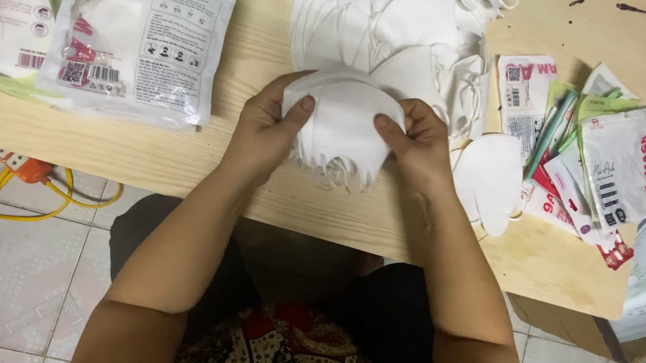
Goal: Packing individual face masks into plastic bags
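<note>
Both arms reach over the wooden bench point(178, 155), where I see filled mask bags point(140, 32) done, a big loose mask pile point(407, 28) left, and my left hand point(264, 129) and right hand point(421, 148) squeezing a white mask stack point(342, 122) together.

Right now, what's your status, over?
Left hand and right hand both gripping a stack of white masks. Stack over wooden table. Loose masks behind, nothing blocking.
</note>
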